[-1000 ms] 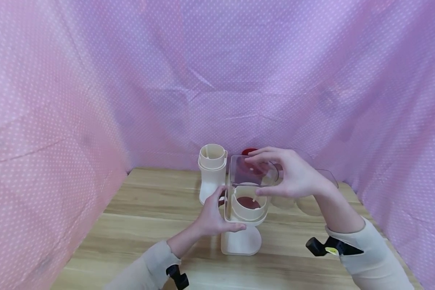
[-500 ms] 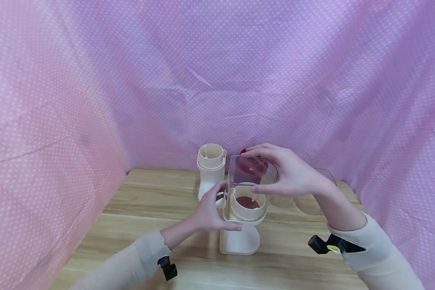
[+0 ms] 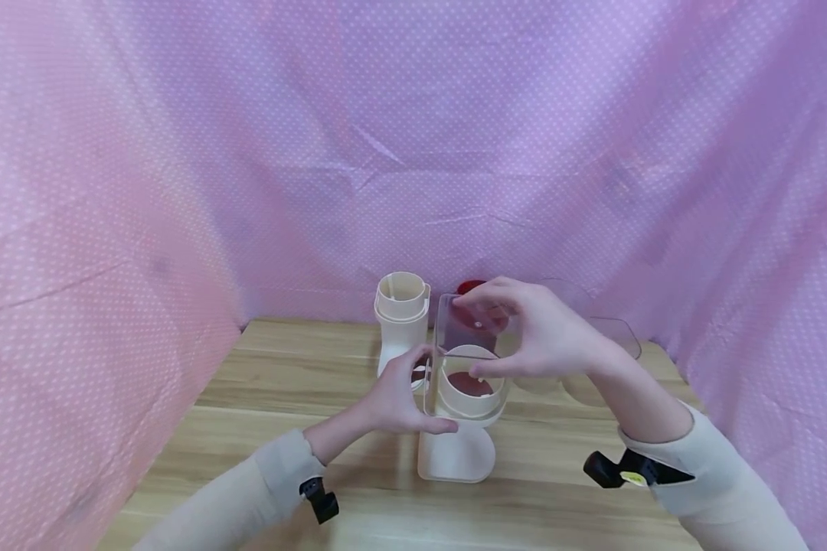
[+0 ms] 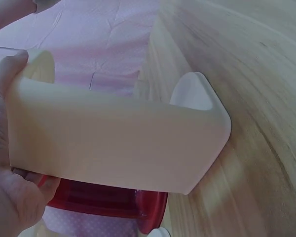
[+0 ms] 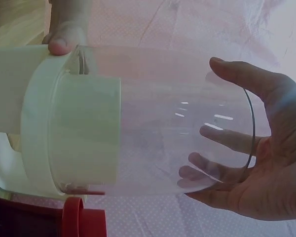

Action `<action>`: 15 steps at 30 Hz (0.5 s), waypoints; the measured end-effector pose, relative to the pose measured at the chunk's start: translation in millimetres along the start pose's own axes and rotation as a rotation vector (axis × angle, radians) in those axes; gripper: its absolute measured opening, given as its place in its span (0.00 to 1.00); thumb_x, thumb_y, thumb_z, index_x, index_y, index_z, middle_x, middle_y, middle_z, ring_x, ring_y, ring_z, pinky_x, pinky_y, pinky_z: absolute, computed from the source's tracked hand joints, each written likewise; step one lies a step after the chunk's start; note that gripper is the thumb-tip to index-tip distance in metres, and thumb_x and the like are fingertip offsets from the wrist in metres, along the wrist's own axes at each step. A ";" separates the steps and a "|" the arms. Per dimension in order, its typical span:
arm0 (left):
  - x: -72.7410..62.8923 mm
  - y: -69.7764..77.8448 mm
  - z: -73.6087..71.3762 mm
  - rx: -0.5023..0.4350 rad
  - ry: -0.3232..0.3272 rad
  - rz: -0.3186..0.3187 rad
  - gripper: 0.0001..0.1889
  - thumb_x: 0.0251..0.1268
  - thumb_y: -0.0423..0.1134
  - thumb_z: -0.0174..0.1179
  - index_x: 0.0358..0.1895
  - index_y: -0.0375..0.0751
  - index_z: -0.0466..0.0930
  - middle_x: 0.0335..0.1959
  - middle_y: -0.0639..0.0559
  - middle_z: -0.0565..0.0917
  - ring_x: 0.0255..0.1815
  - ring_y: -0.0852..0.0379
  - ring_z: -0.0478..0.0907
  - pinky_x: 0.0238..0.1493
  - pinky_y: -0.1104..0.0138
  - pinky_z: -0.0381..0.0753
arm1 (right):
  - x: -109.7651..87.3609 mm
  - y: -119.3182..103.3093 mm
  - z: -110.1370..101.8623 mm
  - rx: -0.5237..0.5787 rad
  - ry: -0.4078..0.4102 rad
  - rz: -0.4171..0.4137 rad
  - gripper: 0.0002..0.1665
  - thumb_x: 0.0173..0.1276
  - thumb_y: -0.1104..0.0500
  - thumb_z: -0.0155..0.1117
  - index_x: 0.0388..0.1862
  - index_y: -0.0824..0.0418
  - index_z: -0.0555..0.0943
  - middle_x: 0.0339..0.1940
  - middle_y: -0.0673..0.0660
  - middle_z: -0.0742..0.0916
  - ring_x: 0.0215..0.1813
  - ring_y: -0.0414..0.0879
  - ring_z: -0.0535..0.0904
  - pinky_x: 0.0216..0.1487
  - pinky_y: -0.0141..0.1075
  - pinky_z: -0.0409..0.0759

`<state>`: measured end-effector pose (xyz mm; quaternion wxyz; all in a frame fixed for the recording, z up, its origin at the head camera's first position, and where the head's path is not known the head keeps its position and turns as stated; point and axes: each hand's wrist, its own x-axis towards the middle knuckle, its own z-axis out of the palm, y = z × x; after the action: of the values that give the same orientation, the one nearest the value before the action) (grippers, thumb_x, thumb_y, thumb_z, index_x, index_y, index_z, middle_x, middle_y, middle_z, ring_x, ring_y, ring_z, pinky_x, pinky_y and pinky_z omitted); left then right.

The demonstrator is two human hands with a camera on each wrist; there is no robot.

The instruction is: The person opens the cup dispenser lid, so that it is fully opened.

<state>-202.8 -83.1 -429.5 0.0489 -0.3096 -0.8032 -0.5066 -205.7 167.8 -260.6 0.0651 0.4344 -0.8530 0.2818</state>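
Observation:
A cream plastic stand [image 3: 457, 453] with a flat foot and a round collar stands upright at the table's front middle. Over the collar sits a clear container [image 5: 153, 148], its far end rounded in the right wrist view. My left hand [image 3: 396, 402] grips the upper stand from the left, thumb in front and fingers behind. From the right, my right hand [image 3: 537, 329] holds the upper end of the clear container, thumb and fingers on opposite sides. The collar's inner ring [image 5: 86, 129] shows through the clear wall. Dark red shows at the bottom inside the ring.
A second cream stand [image 3: 403, 329] rises behind my left hand. Behind the clear container is a red stand [image 3: 470, 286], partly hidden. More clear containers [image 3: 620, 337] lie behind my right forearm. Pink dotted cloth [image 3: 413, 153] hangs around the wooden table [image 3: 276, 398].
My right hand has shifted slightly left on the clear container, whose top edge tilts a little. Earlier my left forearm moved slightly left. The stand stays nearly in place.

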 end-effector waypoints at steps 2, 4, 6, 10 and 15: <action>-0.4 -0.4 0.5 -0.007 -0.004 -0.005 0.48 0.36 0.46 0.89 0.66 0.45 0.72 0.60 0.51 0.83 0.61 0.54 0.82 0.67 0.57 0.85 | -2.3 -2.3 0.7 0.002 0.001 0.001 0.44 0.47 0.52 0.91 0.65 0.53 0.84 0.47 0.46 0.86 0.47 0.43 0.82 0.49 0.38 0.85; -1.0 -1.1 0.9 -0.016 0.000 -0.010 0.48 0.36 0.46 0.89 0.65 0.46 0.72 0.60 0.51 0.83 0.61 0.55 0.82 0.67 0.58 0.85 | -3.1 -2.7 1.0 -0.004 -0.002 -0.005 0.44 0.48 0.51 0.91 0.66 0.53 0.84 0.47 0.47 0.86 0.47 0.44 0.81 0.49 0.36 0.84; -1.2 -2.3 1.0 -0.021 0.010 -0.012 0.48 0.35 0.45 0.89 0.65 0.46 0.73 0.60 0.52 0.83 0.61 0.55 0.82 0.66 0.57 0.85 | -2.5 -2.0 0.4 -0.014 -0.011 -0.015 0.45 0.49 0.50 0.91 0.68 0.52 0.83 0.47 0.47 0.86 0.47 0.43 0.81 0.50 0.35 0.83; 0.8 -4.3 0.7 -0.029 0.019 -0.006 0.47 0.35 0.44 0.89 0.65 0.46 0.73 0.59 0.53 0.83 0.61 0.54 0.82 0.67 0.56 0.85 | 2.3 -2.2 -4.0 -0.035 -0.040 -0.051 0.47 0.51 0.47 0.90 0.71 0.50 0.81 0.55 0.48 0.85 0.47 0.44 0.80 0.49 0.38 0.85; 3.8 -7.2 1.7 -0.029 0.015 0.013 0.47 0.36 0.44 0.89 0.65 0.45 0.73 0.60 0.51 0.83 0.62 0.54 0.82 0.67 0.55 0.85 | 9.8 -5.0 -7.1 -0.025 -0.079 -0.051 0.48 0.52 0.45 0.89 0.72 0.50 0.80 0.58 0.49 0.83 0.49 0.45 0.80 0.50 0.40 0.88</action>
<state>-209.4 -82.2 -434.4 0.0539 -0.3118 -0.7932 -0.5203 -208.8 162.4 -249.0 0.0439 0.4660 -0.8471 0.2518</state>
